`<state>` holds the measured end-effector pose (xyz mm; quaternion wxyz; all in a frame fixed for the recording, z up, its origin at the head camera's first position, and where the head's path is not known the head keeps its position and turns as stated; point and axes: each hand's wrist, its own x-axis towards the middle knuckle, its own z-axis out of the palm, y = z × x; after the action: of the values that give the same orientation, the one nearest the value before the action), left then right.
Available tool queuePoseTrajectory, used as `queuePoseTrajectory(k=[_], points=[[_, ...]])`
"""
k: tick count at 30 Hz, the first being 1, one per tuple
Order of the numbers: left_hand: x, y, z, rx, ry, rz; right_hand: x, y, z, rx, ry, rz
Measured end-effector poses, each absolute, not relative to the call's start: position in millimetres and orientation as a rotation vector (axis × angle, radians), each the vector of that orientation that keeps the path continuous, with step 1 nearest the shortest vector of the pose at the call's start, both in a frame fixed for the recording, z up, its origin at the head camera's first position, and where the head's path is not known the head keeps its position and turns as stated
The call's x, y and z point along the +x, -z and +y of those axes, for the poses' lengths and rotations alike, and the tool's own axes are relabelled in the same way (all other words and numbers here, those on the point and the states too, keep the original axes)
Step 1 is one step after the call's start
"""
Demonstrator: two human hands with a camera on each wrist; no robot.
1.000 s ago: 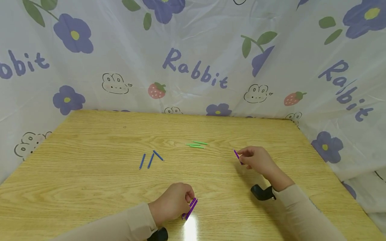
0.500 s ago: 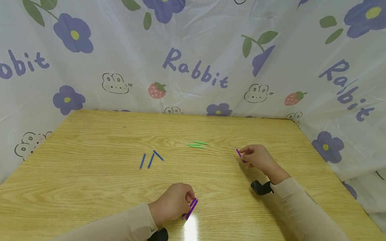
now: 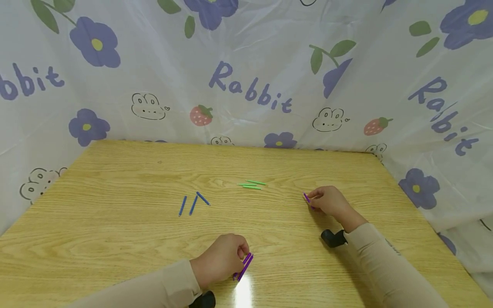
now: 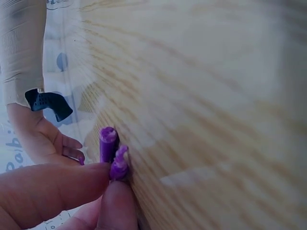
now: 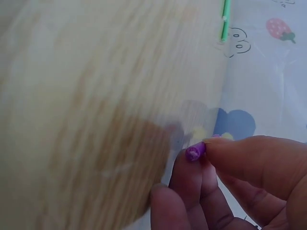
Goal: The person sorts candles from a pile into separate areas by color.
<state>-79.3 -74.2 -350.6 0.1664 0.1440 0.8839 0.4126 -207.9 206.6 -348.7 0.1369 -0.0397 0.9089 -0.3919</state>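
Note:
In the head view my left hand (image 3: 221,261) is low on the wooden table and pinches a thin purple candle with a twisted end (image 4: 119,167). Right beside it lies another purple candle (image 3: 245,267), whose blunt end faces the left wrist camera. Farther right, thumb and fingertips of my right hand (image 3: 329,201) pinch a single purple candle (image 3: 307,198) by its side, close to the table top. The blunt end of that candle (image 5: 194,152) shows in the right wrist view; the fingers hide part of its length.
Several blue candles (image 3: 182,206) lie apart at the left middle of the table (image 3: 115,239). A small group of green candles (image 3: 252,185) lies near the back centre. A printed curtain (image 3: 246,51) hangs behind the table. Black wrist mounts (image 3: 333,238) stick out below the sleeves.
My right hand has shifted slightly to the right with its purple candle. The left hand and the blue and green candles have stayed put.

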Motion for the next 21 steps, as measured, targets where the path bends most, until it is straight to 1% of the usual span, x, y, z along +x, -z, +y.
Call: queuePoseTrajectory(k=[5, 21], points=[[-79.3, 350.5, -74.7, 0.398, -1.188, 2.485, -210.4, 352.4, 203.1, -0.065, 1.075, 2.651], [-79.8, 350.5, -74.4, 0.418, -1.154, 2.514, -210.2, 350.1, 202.0, -0.052, 0.999, 2.685]])
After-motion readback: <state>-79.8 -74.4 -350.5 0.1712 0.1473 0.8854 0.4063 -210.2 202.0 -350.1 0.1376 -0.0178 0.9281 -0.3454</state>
